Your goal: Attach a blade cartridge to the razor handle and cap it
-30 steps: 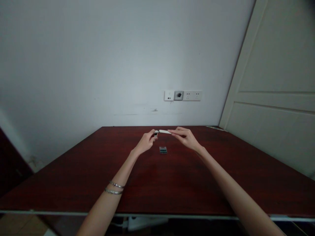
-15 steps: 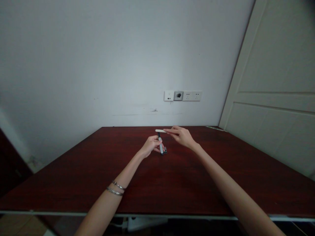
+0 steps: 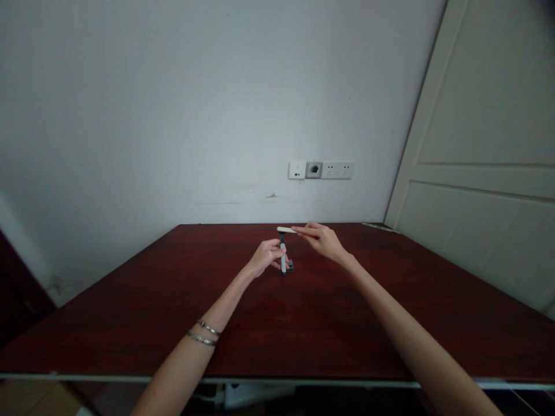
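Observation:
Near the far middle of the table, my left hand (image 3: 267, 255) is closed around the light grey handle of a razor (image 3: 283, 258), held roughly upright with its dark neck at the top. My right hand (image 3: 323, 238) comes in from the right and pinches a flat white strip (image 3: 285, 230) by one end. The strip lies level across the top of the razor, appearing to touch it, and it hides the razor's head. A small dark, ridged piece (image 3: 291, 266) shows just right of the handle, behind my left fingers; whether they touch it, I cannot tell.
The dark red wooden table (image 3: 173, 300) reaches back to a pale wall (image 3: 217, 115). Wall sockets (image 3: 329, 170) sit above its far edge. A white panelled door (image 3: 485, 133) stands at the right. Under the front edge lies a white object (image 3: 255, 395).
The razor has tipped a little more upright in my left hand. The white strip has shifted slightly right with my right hand, and its near end now sits over the razor's top.

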A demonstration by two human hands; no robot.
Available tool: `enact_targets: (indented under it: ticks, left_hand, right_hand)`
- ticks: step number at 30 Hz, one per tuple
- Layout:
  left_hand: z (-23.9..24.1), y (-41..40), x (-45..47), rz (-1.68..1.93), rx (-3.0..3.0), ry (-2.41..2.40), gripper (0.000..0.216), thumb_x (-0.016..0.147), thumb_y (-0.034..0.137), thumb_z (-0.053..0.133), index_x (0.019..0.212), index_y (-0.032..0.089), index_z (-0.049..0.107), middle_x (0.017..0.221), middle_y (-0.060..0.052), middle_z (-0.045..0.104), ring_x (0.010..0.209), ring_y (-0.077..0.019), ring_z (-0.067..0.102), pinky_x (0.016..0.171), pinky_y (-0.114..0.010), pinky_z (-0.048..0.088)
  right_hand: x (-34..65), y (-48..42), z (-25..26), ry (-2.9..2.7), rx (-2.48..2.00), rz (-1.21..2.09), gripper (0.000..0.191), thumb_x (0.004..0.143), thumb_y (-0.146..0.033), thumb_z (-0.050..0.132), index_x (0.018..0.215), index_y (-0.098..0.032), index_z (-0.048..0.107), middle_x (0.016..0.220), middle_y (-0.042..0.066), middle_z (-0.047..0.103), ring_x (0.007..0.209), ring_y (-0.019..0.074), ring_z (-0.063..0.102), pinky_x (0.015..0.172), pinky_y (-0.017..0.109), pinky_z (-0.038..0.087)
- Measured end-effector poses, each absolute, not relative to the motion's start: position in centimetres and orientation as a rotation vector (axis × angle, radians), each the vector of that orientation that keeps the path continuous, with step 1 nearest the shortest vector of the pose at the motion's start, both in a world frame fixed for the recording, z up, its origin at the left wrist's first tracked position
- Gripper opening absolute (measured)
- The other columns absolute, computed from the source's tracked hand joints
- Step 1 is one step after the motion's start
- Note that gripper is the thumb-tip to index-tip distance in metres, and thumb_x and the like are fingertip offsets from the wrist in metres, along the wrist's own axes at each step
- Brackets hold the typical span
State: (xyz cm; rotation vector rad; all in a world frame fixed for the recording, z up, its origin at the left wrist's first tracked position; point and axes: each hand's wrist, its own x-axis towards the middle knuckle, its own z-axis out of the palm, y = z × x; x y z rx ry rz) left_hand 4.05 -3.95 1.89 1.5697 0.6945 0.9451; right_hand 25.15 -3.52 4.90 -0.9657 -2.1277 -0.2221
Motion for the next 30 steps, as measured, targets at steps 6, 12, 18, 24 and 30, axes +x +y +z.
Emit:
enact_targets:
  ticks: [6,12,18,24,30]
  left_hand:
    - [1.7,-3.8,3.8,0.944,1.611,0.708,0.024,0.073,0.032,0.059,0.080,0.013,0.047,0.066,-0.005,0.062,0.054,-0.0180,0.064,0.047,-0.029,0.051]
    - [1.9,-3.8,3.6,0.952,1.659,0.699,0.023,0.074,0.032,0.058,0.081,0.014,0.047,0.066,-0.004,0.061,0.054,-0.0166,0.063,0.047,-0.027,0.052]
    - [2.6,-3.5,2.8,1.110,1.631,0.704,0.024,0.074,0.032,0.059,0.083,0.014,0.047,0.067,-0.003,0.061,0.057,-0.0150,0.063,0.050,-0.027,0.053]
    - [1.9,-3.1,3.0,1.104,1.693,0.752,0.021,0.074,0.031,0.058,0.082,0.014,0.047,0.066,-0.001,0.059,0.054,-0.0133,0.061,0.050,-0.026,0.051]
    - [1.3,-3.0,3.8,1.127,1.794,0.730,0.021,0.073,0.030,0.060,0.083,0.014,0.050,0.065,0.000,0.059,0.059,-0.0144,0.062,0.056,-0.026,0.050]
  right_hand:
    - [26.3,-3.5,4.4,-2.077,-0.990,-0.183,0.030,0.087,-0.033,0.048,0.114,-0.032,0.061,0.082,0.002,0.062,0.062,0.0110,0.051,0.059,0.021,0.036]
    - [24.8,-4.0,5.1,-2.096,-0.957,-0.172,0.031,0.088,-0.033,0.046,0.116,-0.033,0.059,0.083,0.002,0.061,0.065,0.0114,0.052,0.058,0.021,0.036]
    - [26.4,-4.0,3.5,-1.919,-0.945,0.031,0.032,0.084,-0.037,0.050,0.109,-0.025,0.065,0.076,0.003,0.060,0.061,0.0128,0.049,0.057,0.024,0.038]
    - [23.4,-6.4,3.2,-1.500,-0.881,0.869,0.040,0.075,-0.047,0.056,0.099,-0.015,0.061,0.054,-0.006,0.042,0.038,0.0054,0.032,0.034,0.019,0.023]
    - [20.0,-7.9,3.6,-1.355,-0.848,1.191,0.035,0.068,-0.050,0.060,0.081,-0.018,0.053,0.049,-0.009,0.041,0.031,0.0016,0.023,0.029,0.015,0.013]
